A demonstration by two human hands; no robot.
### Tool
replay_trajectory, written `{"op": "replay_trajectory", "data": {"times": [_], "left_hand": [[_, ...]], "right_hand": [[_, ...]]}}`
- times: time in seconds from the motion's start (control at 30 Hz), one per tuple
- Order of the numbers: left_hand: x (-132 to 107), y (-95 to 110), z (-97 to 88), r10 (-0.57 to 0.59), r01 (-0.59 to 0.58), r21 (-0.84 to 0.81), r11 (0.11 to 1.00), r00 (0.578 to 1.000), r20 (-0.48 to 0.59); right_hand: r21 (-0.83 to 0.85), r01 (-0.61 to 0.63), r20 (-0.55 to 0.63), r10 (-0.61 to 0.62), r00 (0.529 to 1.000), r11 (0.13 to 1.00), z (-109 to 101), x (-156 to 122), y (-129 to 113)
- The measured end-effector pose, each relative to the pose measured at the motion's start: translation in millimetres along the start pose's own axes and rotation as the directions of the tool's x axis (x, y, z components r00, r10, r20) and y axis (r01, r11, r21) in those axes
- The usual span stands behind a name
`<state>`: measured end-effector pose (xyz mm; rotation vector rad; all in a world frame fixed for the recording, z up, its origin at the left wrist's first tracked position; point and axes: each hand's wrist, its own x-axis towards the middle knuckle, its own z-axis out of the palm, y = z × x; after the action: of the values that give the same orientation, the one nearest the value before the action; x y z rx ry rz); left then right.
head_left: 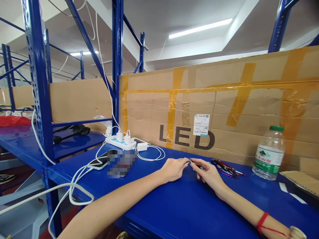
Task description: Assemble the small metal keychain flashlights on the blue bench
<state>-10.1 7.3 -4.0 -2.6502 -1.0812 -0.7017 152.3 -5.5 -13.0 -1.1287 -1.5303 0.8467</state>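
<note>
My left hand rests low over the blue tabletop, its fingers closed at the tips on a small dark and silvery object. From the other side my right hand pinches the same object between thumb and fingers. The fingers cover most of it, so its kind cannot be made out. Just right of my right hand lies a loose bunch of slim pens, dark, red and purple. A red string bracelet circles my right wrist.
A water bottle with a green cap stands at right, near a notebook and white strips. At left are phones, a power strip and white cables. A cardboard sheet walls the back; a blue post rises left.
</note>
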Motion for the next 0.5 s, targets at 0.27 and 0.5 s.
{"op": "replay_trajectory", "data": {"times": [0.27, 0.5], "left_hand": [[0.0, 0.1, -4.4, 0.012, -0.002, -0.106, 0.994, 0.995, 0.095], [-1.6, -3.6, -4.3, 0.102, -0.072, -0.206, 0.976, 0.986, 0.136]], "right_hand": [[0.004, 0.033, -0.055, -0.033, 0.998, 0.999, 0.9, -2.4, -5.3], [0.016, 0.074, 0.000, -0.074, 0.997, 0.997, -2.6, -3.7, -3.8]]}}
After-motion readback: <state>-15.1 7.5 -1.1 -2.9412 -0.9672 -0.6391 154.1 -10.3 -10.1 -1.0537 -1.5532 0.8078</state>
